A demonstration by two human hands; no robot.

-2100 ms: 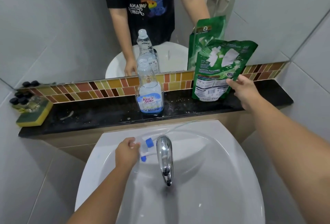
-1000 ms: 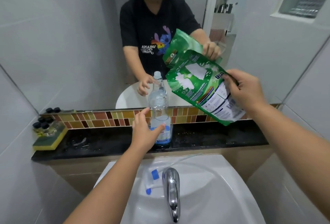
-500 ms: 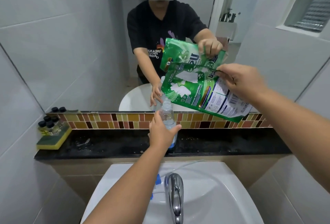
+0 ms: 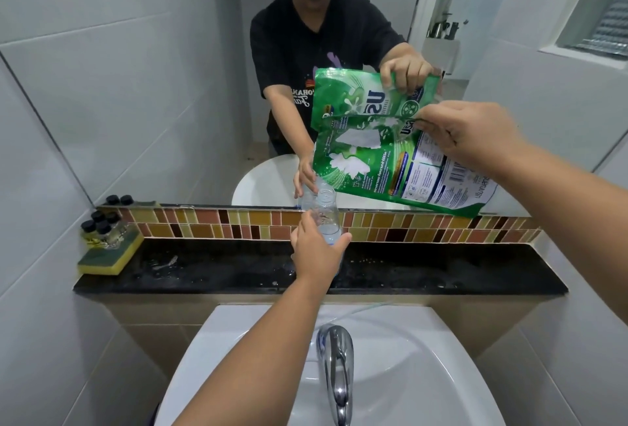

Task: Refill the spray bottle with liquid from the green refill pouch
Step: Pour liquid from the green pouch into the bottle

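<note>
While my left hand (image 4: pixel 317 249) keeps its grip curled round the spray bottle (image 4: pixel 325 213) standing on the black desk (image 4: pixel 441 271), my right hand (image 4: pixel 470 135) pinches the upper edge of the green refill pouch (image 4: pixel 390 167), which I have swung over since two seconds ago, when it stood upright on the desk to the right of the bottle and my left hand was down at the sink. Only the head view is on hand, and in it the pouch's low corner now hangs just above the bottle's open neck, so I judge the pour is about to begin; I cannot tell whether liquid is running yet. Counting from the bottle: one bottle, one pouch, one chrome tap (image 4: pixel 334 371) in front of it over the one white sink (image 4: pixel 424 374), one yellow-green sponge (image 4: pixel 108 257) far to its left with about four black-capped vials (image 4: pixel 98 226) on it, the rest being mirror reflections.
</note>
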